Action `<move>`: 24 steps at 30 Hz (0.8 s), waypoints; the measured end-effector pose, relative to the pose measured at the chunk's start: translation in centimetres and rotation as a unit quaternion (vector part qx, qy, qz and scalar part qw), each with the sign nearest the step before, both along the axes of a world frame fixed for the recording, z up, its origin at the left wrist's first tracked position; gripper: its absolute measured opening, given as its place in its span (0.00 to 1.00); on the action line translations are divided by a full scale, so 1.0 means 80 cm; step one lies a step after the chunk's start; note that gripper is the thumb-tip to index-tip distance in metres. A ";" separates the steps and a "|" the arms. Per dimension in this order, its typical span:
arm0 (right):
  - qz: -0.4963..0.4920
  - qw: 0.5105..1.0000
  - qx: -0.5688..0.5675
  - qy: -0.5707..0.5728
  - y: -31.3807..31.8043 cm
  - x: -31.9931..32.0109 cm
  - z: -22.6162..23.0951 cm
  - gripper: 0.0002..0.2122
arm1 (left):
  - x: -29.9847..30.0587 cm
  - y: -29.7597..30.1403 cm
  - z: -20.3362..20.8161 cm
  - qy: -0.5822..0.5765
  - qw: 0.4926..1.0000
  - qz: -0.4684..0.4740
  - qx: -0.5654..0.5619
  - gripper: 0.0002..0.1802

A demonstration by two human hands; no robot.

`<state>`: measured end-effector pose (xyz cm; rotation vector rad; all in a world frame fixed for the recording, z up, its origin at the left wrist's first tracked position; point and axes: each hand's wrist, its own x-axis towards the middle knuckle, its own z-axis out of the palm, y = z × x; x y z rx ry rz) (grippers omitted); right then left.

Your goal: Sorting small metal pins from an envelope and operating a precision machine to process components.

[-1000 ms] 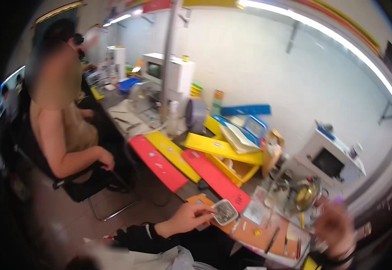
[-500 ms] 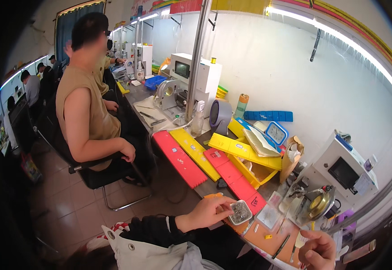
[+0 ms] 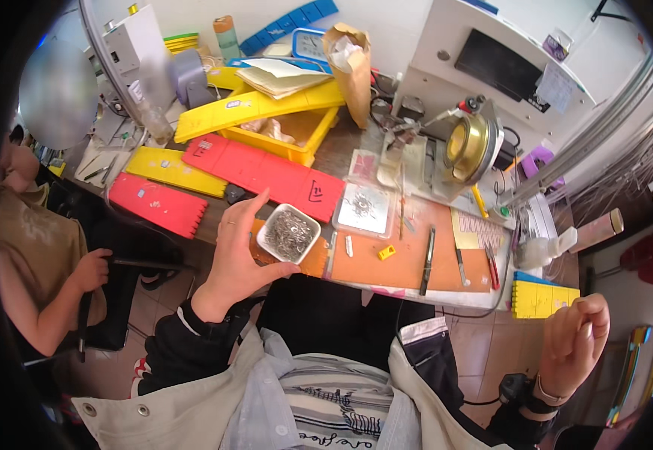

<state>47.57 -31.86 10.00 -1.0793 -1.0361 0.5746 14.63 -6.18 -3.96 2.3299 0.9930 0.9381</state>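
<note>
My left hand is beside a small white square dish full of tiny silvery metal pieces. Its thumb and fingers are spread wide: the thumb lies by the dish's near edge, the index finger points past its far left corner. The hand appears not to grip the dish. Off to the right, beyond the bench's front edge, my right hand is raised with its fingers curled in. Whether anything is inside them is hidden. A clear flat box with more metal bits lies right of the dish.
On the orange mat lie a yellow clip-like piece, tweezers and red-handled pliers. A machine with a brass wheel stands behind. Red trays and a yellow bin fill the left. A person sits at left.
My view has swung right and down onto the bench. My left hand's fingers, pinched at the dish's edge before, are spread apart. My right hand is now off to the right, fingers curled.
</note>
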 end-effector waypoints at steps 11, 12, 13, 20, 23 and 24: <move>0.197 0.941 -0.271 0.046 0.112 -0.083 -0.132 0.12 | 0.028 -0.012 -0.004 0.051 0.999 0.003 0.015 0.59; 0.220 0.935 -0.277 0.022 0.126 -0.091 -0.145 0.12 | 0.029 -0.008 -0.005 0.040 0.998 0.007 0.040 0.53; 0.224 0.935 -0.275 0.023 0.139 -0.102 -0.154 0.12 | 0.027 -0.006 -0.003 0.043 0.998 0.010 0.041 0.53; 0.250 0.923 -0.274 0.105 0.148 -0.134 -0.172 0.12 | 0.006 -0.013 0.019 0.057 0.993 0.045 0.092 0.27; 0.220 0.921 -0.296 0.124 0.144 -0.121 -0.165 0.12 | 0.012 -0.003 0.013 0.012 0.997 0.020 0.073 0.28; 0.204 0.939 -0.257 0.099 0.143 -0.121 -0.172 0.09 | 0.015 -0.001 0.008 -0.003 0.997 0.014 0.074 0.29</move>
